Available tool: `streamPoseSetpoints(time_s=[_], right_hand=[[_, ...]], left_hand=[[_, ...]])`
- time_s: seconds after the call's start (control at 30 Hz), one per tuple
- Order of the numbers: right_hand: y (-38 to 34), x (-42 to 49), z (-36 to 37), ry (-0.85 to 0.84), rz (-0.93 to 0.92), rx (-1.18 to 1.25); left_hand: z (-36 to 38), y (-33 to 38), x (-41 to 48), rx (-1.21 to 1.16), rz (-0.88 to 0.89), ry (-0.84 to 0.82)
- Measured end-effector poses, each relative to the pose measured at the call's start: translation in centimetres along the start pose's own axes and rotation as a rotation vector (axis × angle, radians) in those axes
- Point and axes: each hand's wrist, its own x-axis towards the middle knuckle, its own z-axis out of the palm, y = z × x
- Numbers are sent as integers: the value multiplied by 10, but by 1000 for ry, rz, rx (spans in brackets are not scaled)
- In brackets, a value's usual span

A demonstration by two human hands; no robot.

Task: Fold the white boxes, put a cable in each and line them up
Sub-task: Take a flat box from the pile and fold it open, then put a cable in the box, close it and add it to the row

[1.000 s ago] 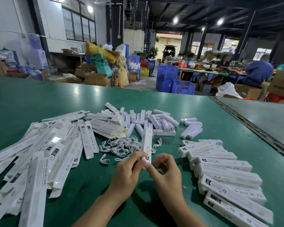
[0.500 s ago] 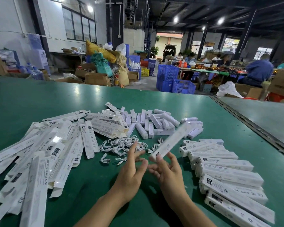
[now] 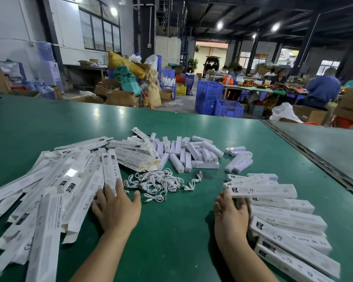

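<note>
The left hand point(image 3: 115, 208) lies with fingers spread on the heap of flat white boxes point(image 3: 55, 192), too overlapped to count, toward the left edge of the green table point(image 3: 171, 231). The right hand point(image 3: 231, 212), fingers straight and a little apart, touches one folded box point(image 3: 263, 191) in a row of about nine point(image 3: 287, 218) toward the right edge. One tangle of white cables point(image 3: 157, 182) lies between.

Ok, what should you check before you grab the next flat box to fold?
1. Left hand rests on the flat boxes: ok.
2. Right hand open, gripping nothing: ok.
3. The folded box at its fingertips lies along the row: ok.
4. A cable inside that box: cannot tell.
5. The cable pile within reach: ok.
6. Bare table space for folding: ok.
</note>
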Motion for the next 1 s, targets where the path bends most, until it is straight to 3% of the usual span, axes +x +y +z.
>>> streamPoseSetpoints(time_s=[0.13,0.33,0.5,0.7,0.83,1.0], right_hand=[[-1,1,-3,-22,62,-10],[0,-5,1,-106,129,-69],[4,-10,2,-203,70,-237],[11,-18,5,-352,-34,-478],[12,-18,6,-379,-52,-516],[13,-18,5,-392,-67,-555]], left_hand=[[5,2,0,168,36,-68],[1,4,-4,94,57,19],[6,4,-4,109,31,-125],[5,4,-2,-113,96,-39],[6,6,-3,-216,103,43],[1,12,-4,-521,70,189]])
